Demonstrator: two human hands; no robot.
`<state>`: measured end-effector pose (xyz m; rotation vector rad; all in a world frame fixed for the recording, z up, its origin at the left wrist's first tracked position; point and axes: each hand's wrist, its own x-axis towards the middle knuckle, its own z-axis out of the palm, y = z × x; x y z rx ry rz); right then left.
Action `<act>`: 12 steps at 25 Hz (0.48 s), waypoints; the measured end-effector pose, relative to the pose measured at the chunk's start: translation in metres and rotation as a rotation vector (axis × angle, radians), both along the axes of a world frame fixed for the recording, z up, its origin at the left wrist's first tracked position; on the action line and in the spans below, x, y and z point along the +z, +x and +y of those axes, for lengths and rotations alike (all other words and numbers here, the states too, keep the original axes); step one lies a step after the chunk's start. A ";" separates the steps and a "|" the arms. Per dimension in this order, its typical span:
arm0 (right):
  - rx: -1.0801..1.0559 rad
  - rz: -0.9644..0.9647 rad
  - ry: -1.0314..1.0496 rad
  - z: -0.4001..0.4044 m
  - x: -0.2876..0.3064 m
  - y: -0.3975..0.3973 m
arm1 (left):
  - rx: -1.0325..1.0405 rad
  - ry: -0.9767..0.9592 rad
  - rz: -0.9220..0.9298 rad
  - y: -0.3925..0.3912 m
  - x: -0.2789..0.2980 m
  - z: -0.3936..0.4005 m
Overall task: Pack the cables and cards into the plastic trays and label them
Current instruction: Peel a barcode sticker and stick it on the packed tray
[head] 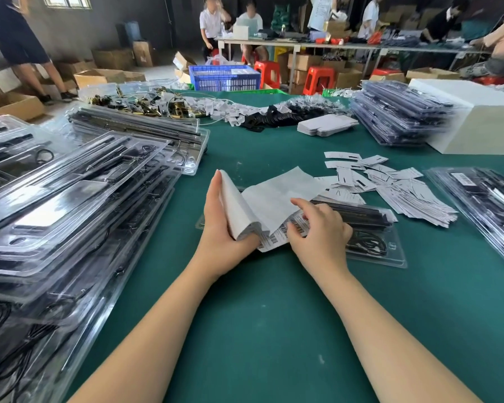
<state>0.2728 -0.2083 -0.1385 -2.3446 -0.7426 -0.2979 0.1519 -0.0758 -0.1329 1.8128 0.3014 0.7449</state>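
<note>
A thick pad of barcode label sheets (245, 210) lay on a packed plastic tray (370, 239) in the middle of the green worktop (259, 315). The left hand (218, 225) gripped the pad's folded-back edge, thumb along the raised sheets, while the right hand (317, 231) curled over a barcode label (277, 237), its fingertips seemingly picking at it. This looked like the labelling step: the next move would call for peeling one label free and pressing it flat onto the tray. Loose cards (390, 184) lay scattered just beyond, with stacks of filled trays (70, 213) to the left and more trays (399, 117) farther right. The pad hid much of the tray beneath; whether the label was already lifted I could not tell, and the far stacks were blurred.
</note>
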 end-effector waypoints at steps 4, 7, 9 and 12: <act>-0.021 0.034 0.085 0.001 0.004 0.000 | -0.030 0.035 0.005 0.003 -0.006 0.000; -0.006 0.045 0.288 -0.001 0.008 -0.003 | -0.021 0.039 -0.023 0.004 -0.011 0.004; 0.024 0.136 0.431 -0.003 0.010 -0.002 | -0.065 0.036 -0.020 0.004 -0.013 0.004; -0.067 0.149 0.229 -0.003 0.007 0.002 | -0.118 0.085 0.002 0.005 -0.017 0.001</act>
